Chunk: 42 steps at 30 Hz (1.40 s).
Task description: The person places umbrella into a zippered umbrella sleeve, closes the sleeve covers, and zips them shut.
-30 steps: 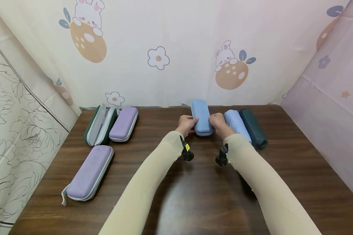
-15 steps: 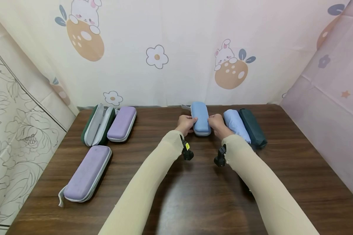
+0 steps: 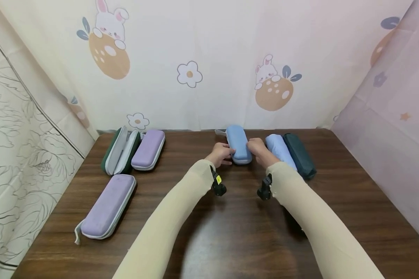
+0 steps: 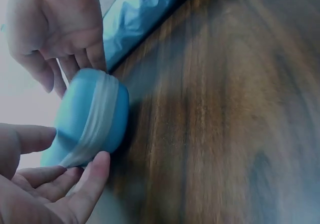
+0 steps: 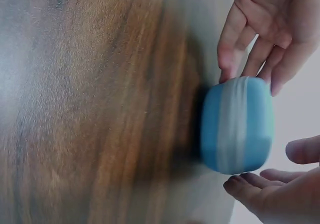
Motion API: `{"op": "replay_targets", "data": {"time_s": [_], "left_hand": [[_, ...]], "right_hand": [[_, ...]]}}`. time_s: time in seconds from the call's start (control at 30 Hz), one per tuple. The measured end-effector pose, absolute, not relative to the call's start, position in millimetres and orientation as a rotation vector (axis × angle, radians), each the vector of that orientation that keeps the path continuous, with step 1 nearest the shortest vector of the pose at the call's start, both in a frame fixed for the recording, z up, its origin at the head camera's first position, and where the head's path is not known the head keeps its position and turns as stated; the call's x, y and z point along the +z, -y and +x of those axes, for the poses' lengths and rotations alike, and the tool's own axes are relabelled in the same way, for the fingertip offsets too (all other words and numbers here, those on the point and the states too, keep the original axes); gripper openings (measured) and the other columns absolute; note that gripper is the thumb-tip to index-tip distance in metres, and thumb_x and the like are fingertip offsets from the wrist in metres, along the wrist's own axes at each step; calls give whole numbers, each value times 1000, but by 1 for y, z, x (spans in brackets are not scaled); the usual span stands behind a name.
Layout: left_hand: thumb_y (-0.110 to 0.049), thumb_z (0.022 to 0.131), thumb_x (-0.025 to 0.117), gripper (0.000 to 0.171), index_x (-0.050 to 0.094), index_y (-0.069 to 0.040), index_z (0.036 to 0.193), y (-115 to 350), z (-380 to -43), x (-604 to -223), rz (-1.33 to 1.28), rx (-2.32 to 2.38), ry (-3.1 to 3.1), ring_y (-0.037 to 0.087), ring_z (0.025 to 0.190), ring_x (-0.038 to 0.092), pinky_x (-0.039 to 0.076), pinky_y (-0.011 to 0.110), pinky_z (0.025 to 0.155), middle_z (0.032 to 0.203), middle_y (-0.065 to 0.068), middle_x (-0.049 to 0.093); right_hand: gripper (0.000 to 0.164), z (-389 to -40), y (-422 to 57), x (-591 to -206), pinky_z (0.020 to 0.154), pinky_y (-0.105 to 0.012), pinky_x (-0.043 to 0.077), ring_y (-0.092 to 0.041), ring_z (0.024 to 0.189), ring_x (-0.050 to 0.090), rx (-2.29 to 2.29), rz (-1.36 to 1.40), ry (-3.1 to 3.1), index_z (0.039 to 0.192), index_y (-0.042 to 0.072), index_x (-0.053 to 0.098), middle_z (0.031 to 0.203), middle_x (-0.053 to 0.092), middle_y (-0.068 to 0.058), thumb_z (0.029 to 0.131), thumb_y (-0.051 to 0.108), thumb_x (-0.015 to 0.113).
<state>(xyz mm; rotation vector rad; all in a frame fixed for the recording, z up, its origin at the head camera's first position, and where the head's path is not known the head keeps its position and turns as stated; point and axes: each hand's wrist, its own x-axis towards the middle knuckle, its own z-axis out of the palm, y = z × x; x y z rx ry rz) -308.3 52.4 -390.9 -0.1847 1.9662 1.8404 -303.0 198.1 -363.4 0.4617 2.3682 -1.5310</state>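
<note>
A light-blue zip case (image 3: 239,144) with a pale zipper band lies lengthwise near the back edge of the brown table, its strap poking out at the far left corner. My left hand (image 3: 222,153) is at its left side, thumb over the near corner and the other fingers loosely spread. At the opposite side is my right hand (image 3: 261,150). In the right wrist view, the right fingertips (image 5: 240,181) are right at the case's side, while the thumb (image 5: 304,150) stands off. The left fingers (image 4: 95,176) lie along the zipper band in the left wrist view.
Right of the hands lie a crinkled light-blue fabric roll (image 3: 280,149) and a dark-green long pouch (image 3: 299,155). At the left are an unzipped green case (image 3: 123,152), a purple case (image 3: 148,149) and a larger purple case (image 3: 109,207). A patterned curtain (image 3: 223,97) hangs behind the table (image 3: 237,232).
The blue case has come down slightly and toward the table. My left fingers have loosened and spread away from it. The right hand has hardly moved, and the head view has shifted a little.
</note>
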Motion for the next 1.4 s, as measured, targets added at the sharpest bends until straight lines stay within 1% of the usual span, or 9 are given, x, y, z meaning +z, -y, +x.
{"op": "replay_targets", "data": {"time_s": [0.13,0.33,0.63,0.77,0.9,1.03,1.13,1.27,1.4], "left_hand": [[-4,94,56,46,44,5,138,-39,-298,-385,-60,1782,-1970,33,112,55,52,42,83,127,21,54],[-2,96,54,48,40,4,141,3,-267,-365,187,1718,-2005,34,122,49,46,49,92,138,21,47],[-5,91,62,45,51,3,133,97,-204,-336,544,1491,-2552,32,100,62,54,41,76,132,20,54],[-8,89,65,44,55,3,130,149,-179,-329,499,1385,-2838,37,107,60,49,47,85,126,21,58],[-18,87,69,51,54,2,131,195,-157,-333,287,1265,-3000,39,111,56,43,53,89,124,26,57],[-29,86,70,62,49,4,135,233,-145,-347,92,1128,-3063,43,115,50,40,57,89,127,29,53],[-38,84,71,74,44,8,136,253,-139,-361,15,1001,-3096,48,116,46,38,59,90,129,32,49],[-45,79,73,90,37,16,135,271,-132,-380,-31,855,-3102,55,115,40,35,63,91,131,37,42],[-51,75,75,105,29,18,138,279,-126,-391,-83,774,-3042,60,113,38,36,65,87,131,43,36]], "right_hand": [[56,-292,-197,-356,112,-42,20,-31,141,17,-1518,371,-2403,150,-2,15,155,16,-20,97,6,32],[57,-267,-198,-340,111,-46,22,-35,139,20,-1503,253,-2441,150,-3,17,153,20,-23,97,6,37],[51,-207,-209,-325,108,-52,26,-38,134,30,-1488,113,-2425,146,-2,26,146,32,-25,99,10,39],[45,-182,-221,-323,104,-53,30,-40,129,35,-1467,51,-2530,142,-3,33,140,38,-27,99,9,42],[43,-161,-240,-326,101,-55,33,-42,127,35,-1402,-11,-2680,139,-5,36,138,40,-29,99,9,46],[42,-143,-265,-339,99,-58,33,-45,123,37,-1281,-95,-2868,135,-9,39,133,43,-33,97,7,50],[43,-133,-285,-356,99,-60,28,-48,119,37,-1116,-141,-2992,130,-12,42,127,45,-36,94,7,55],[58,-122,-306,-379,95,-65,17,-54,116,32,-898,-133,-3048,128,-19,38,124,41,-42,91,18,62],[84,-114,-312,-395,93,-68,20,-59,115,29,-776,-19,-3022,132,-24,25,126,33,-47,90,38,63]]}}
